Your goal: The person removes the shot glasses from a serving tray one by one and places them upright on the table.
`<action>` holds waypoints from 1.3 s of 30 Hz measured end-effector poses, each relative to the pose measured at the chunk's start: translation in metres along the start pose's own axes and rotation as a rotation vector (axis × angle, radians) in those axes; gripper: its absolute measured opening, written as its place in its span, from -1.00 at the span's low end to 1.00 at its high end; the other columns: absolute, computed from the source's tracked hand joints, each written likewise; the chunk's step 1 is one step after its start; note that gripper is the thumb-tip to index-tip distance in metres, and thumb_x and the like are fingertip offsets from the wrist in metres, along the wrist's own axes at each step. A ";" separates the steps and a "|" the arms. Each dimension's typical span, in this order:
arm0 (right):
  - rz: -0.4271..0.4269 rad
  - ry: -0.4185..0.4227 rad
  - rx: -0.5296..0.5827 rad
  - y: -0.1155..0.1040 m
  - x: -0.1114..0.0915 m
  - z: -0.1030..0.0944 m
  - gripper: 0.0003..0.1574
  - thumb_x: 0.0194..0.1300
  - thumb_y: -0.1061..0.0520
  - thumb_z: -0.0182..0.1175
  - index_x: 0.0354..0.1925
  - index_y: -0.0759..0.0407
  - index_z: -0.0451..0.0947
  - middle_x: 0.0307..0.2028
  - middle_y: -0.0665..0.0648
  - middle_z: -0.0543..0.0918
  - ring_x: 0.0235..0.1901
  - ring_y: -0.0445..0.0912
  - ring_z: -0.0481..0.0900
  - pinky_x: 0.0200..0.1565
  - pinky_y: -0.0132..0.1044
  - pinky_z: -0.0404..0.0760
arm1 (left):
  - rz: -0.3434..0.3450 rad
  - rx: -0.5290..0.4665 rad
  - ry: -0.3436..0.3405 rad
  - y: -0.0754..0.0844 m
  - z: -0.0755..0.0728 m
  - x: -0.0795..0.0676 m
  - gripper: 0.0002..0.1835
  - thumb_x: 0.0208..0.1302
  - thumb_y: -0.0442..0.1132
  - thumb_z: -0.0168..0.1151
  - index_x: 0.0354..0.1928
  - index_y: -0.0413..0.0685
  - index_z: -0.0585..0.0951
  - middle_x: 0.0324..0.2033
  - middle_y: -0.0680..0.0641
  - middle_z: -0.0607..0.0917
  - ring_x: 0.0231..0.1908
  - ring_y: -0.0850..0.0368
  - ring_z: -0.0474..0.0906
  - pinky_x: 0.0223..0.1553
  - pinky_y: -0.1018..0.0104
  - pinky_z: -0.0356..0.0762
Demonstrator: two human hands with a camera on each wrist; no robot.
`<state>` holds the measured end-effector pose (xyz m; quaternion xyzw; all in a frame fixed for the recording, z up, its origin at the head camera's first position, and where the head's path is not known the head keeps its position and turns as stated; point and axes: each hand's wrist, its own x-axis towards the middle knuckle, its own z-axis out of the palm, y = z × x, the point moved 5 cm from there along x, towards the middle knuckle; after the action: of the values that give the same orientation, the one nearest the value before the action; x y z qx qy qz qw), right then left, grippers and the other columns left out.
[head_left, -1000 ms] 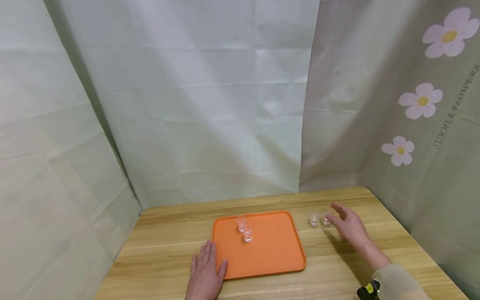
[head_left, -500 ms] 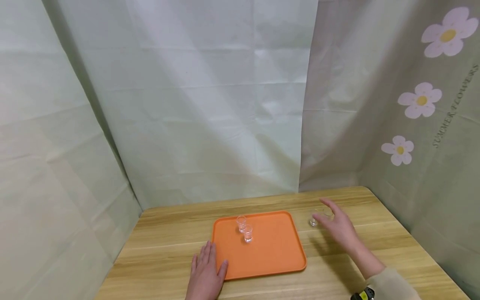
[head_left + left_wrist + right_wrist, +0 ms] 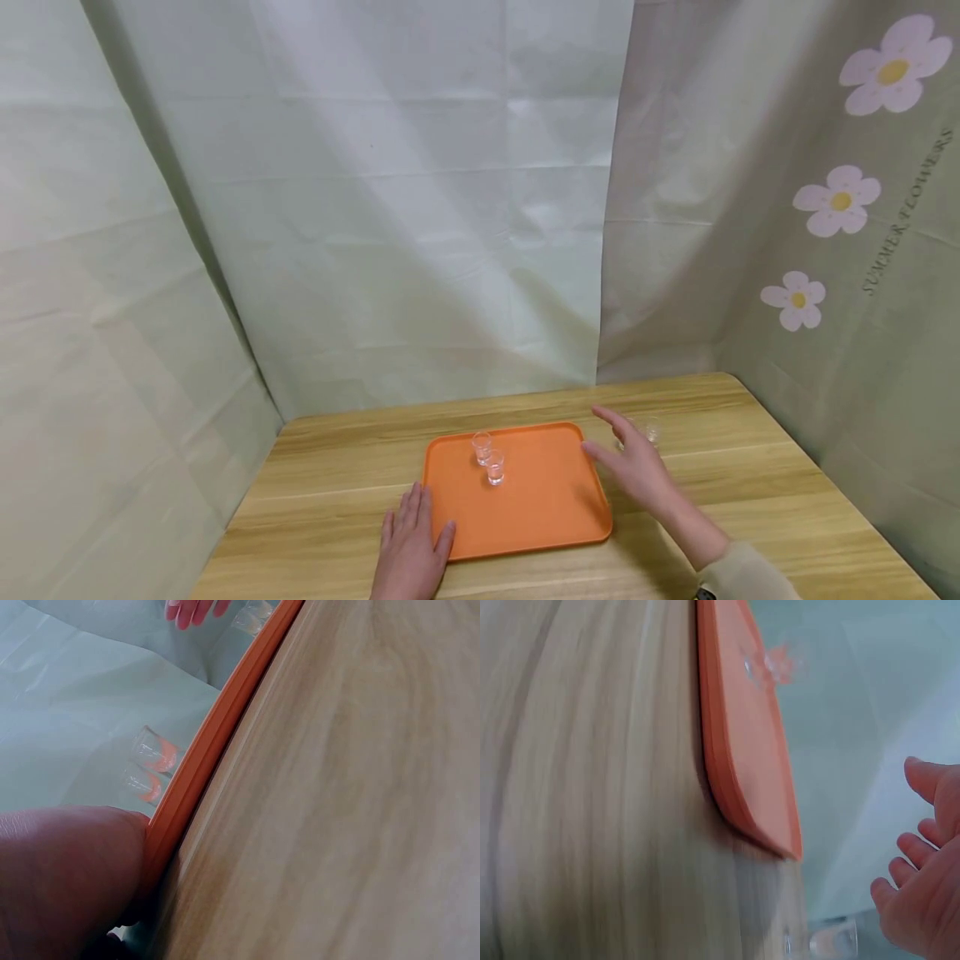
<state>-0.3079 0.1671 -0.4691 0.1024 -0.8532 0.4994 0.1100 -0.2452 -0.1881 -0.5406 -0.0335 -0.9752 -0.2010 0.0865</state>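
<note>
An orange tray lies on the wooden table. Two small clear glasses, one behind the other, stand on its left half. My left hand rests with straight fingers on the tray's left edge; the left wrist view shows part of that hand against the rim. Above the tray's right edge hovers my right hand, thumb and fingers spread, holding nothing. Just behind it on the table are another glass and one mostly hidden by the hand. The right wrist view shows the spread fingers too.
Pale cloth hangs behind the table and at both sides, with printed flowers on the right. Bare wooden tabletop extends left of the tray and in front of it.
My right hand has moved left from the two glasses on the table toward the tray's right edge, with nothing in it. The left hand and the glasses have stayed put.
</note>
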 end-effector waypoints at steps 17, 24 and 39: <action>0.003 -0.161 0.122 -0.023 0.000 0.070 -0.19 0.30 -0.04 0.41 0.43 0.09 0.38 0.36 0.04 0.47 0.40 0.02 0.33 0.41 -0.01 0.26 | 0.008 -0.009 0.012 -0.001 -0.001 0.000 -0.20 0.47 0.13 0.14 0.46 -0.38 0.27 0.48 -0.35 0.20 0.47 -0.32 0.08 0.40 -0.35 -0.13; -0.032 -0.211 0.134 -0.027 0.001 0.091 -0.08 0.30 -0.19 0.37 0.45 0.17 0.33 0.37 0.12 0.45 0.40 0.09 0.33 0.39 0.05 0.28 | 0.001 -0.001 0.004 -0.001 0.001 0.000 -0.19 0.48 0.15 0.12 0.47 -0.37 0.27 0.49 -0.35 0.20 0.48 -0.31 0.07 0.41 -0.34 -0.13; -0.017 -0.277 0.216 -0.026 0.007 0.126 -0.19 0.36 -0.02 0.36 0.43 0.23 0.34 0.35 0.15 0.48 0.37 0.04 0.37 0.39 0.03 0.28 | 0.002 0.018 0.022 0.001 -0.001 0.000 -0.20 0.46 0.14 0.15 0.45 -0.37 0.30 0.47 -0.35 0.23 0.47 -0.30 0.10 0.41 -0.34 -0.10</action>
<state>-0.3175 0.0443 -0.5055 0.1886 -0.8006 0.5685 -0.0162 -0.2448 -0.1875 -0.5392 -0.0316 -0.9760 -0.1923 0.0977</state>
